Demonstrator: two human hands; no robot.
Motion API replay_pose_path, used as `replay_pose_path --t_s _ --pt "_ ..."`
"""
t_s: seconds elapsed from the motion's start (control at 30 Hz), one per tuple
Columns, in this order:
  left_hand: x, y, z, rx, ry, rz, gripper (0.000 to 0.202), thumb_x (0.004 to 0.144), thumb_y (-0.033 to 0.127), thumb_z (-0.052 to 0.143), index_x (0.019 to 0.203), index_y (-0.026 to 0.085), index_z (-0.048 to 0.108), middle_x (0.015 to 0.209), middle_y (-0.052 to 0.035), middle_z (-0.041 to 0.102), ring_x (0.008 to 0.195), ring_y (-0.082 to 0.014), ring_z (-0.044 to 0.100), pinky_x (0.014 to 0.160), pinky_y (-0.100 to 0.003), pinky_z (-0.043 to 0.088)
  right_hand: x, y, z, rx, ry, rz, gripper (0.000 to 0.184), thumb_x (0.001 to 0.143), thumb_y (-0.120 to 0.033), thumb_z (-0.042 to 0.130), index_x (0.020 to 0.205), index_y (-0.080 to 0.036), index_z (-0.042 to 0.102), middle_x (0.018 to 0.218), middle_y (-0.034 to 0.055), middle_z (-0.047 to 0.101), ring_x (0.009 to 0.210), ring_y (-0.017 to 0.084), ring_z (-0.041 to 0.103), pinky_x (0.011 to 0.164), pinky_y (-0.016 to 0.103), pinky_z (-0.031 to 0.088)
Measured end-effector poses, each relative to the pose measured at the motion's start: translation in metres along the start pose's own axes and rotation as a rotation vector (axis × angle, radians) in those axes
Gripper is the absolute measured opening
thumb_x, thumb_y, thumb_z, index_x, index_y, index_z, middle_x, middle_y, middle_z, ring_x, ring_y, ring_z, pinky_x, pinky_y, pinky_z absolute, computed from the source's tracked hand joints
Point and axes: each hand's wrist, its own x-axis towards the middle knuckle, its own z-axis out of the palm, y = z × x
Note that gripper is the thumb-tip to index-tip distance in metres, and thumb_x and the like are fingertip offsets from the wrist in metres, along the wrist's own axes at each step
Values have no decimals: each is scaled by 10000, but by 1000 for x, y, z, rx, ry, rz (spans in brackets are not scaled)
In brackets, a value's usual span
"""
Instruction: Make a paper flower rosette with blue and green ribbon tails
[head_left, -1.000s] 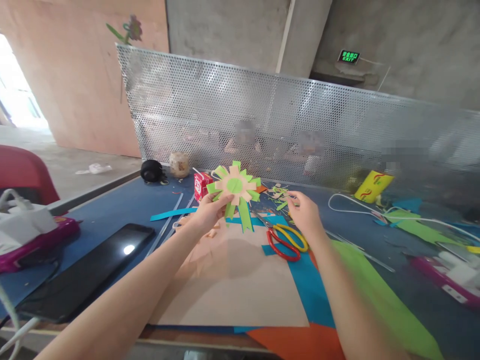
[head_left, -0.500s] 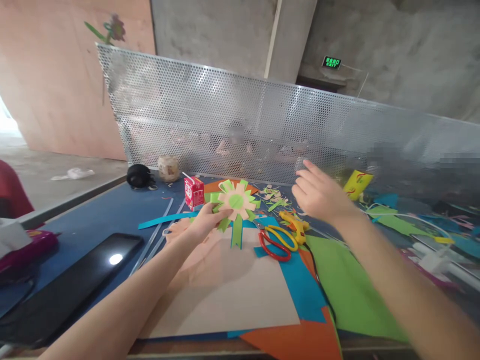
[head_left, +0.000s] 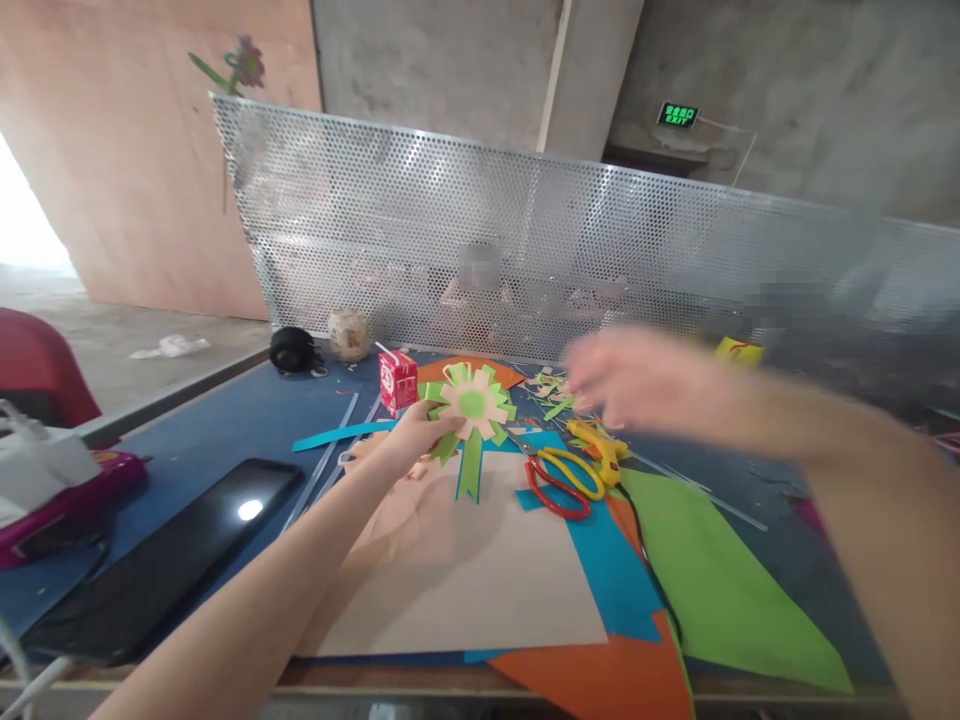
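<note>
Between the thumb and fingers of my left hand (head_left: 421, 430) is a paper rosette (head_left: 474, 404) in peach and light green, with a green ribbon tail hanging down over a peach sheet (head_left: 480, 590). My right hand (head_left: 626, 375) is in the air to the right of it, smeared by motion, so its fingers cannot be made out. Below that hand lies a yellow glue gun (head_left: 604, 450) with a black cord. Scissors (head_left: 562, 480) with red and yellow handles rest beside it on blue paper (head_left: 615, 570).
A red drink carton (head_left: 397, 385) with a straw stands behind my left hand. A black phone (head_left: 165, 560) lies at left, near a purple power strip (head_left: 120, 475). Paper scraps (head_left: 551, 390) lie before a perforated metal screen (head_left: 420, 230). Green paper (head_left: 727, 590) lies at right.
My right hand has swung lower and blurred, its forearm now more level. My left hand keeps hold of the rosette, whose tail has tilted slightly. The view has shifted a little to the left.
</note>
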Motion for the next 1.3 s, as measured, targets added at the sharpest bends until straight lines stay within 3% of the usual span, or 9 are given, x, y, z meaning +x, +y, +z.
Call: replay_pose_path --t_s 0.03,0.1,0.13,0.2,0.27,0.47,0.77,1.03,1.3 --pt "1 0 0 25 13 -6 196 649 163 649 816 130 553 597 1 599 459 -105 560 463 -242 458 -1 -7 4 6 -153 4 134 656 -365 704 657 -240 654 648 -19 627 562 128 587 504 221 462" --pt "2 -1 -1 71 28 -18 175 637 142 651 785 123 559 559 4 588 438 -114 558 442 -240 450 -1 -23 15 -63 -835 115 82 617 -271 716 611 -218 655 577 -14 613 500 149 578 441 233 437" --pt "3 -1 -1 89 31 -22 169 632 135 652 774 122 561 549 4 587 433 -119 560 436 -243 450 -1 -31 24 -113 -880 194 19 689 -217 648 688 -210 665 648 7 639 568 169 602 487 250 453" --pt "3 -2 -1 111 34 -24 161 626 122 651 761 124 563 552 1 596 437 -129 570 435 -247 456 -4 -45 47 -58 -656 138 276 744 -164 598 1012 -231 606 989 39 637 881 193 596 721 278 468" --pt "3 -2 -1 122 36 -22 151 626 114 646 752 128 564 559 0 602 436 -131 574 434 -248 459 -9 -50 71 -27 -663 -35 426 749 -116 593 1154 -225 522 1137 56 584 1039 204 532 862 302 413" --pt "3 2 -1 103 87 0 134 650 110 620 762 125 549 517 24 567 396 -105 532 429 -244 454 -24 -42 112 -333 -633 -86 148 795 -107 517 901 -128 617 876 105 654 897 245 587 845 375 400" --pt "-7 11 6 -14 90 15 140 696 121 594 830 120 554 666 -7 620 494 -86 567 475 -206 456 -30 -48 105 -328 -618 21 304 723 47 442 890 -129 626 853 119 671 868 218 621 737 283 455" --pt "-6 -1 3 -36 -45 -38 223 601 207 709 757 149 560 535 28 576 407 -74 498 385 -185 359 -3 -40 77 822 -1 576 97 686 -226 609 756 -195 549 733 3 631 637 170 628 549 309 556" --pt "-4 -8 4 -89 -109 -103 387 541 233 759 846 146 537 644 -5 621 545 -129 598 500 -244 466 32 -31 100 1076 -4 550 248 593 -247 699 788 -168 568 773 10 574 658 149 565 356 203 479"
